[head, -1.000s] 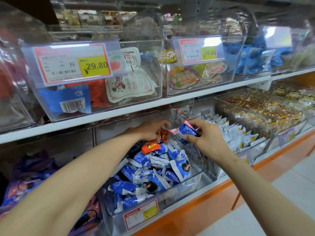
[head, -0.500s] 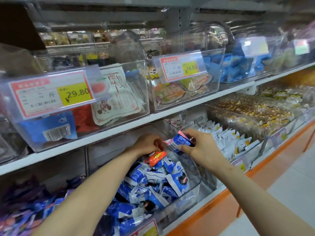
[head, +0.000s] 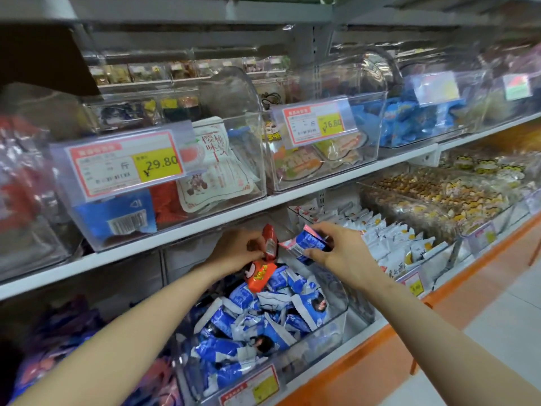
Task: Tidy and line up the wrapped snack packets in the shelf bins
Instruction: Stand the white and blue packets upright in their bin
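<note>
Left hand (head: 234, 253) pinches red packet (head: 270, 243); right hand (head: 336, 253) grips blue packet (head: 304, 244). Light, crinkly, slippery wrappers; hold mid-body.

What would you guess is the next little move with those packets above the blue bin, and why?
Probably the left hand lifts the red packet it pinches clear of the bin, since the heap there is blue-and-white packets. An orange packet just below looks equally out of place. The right hand holds a blue packet that seems to belong.
</note>
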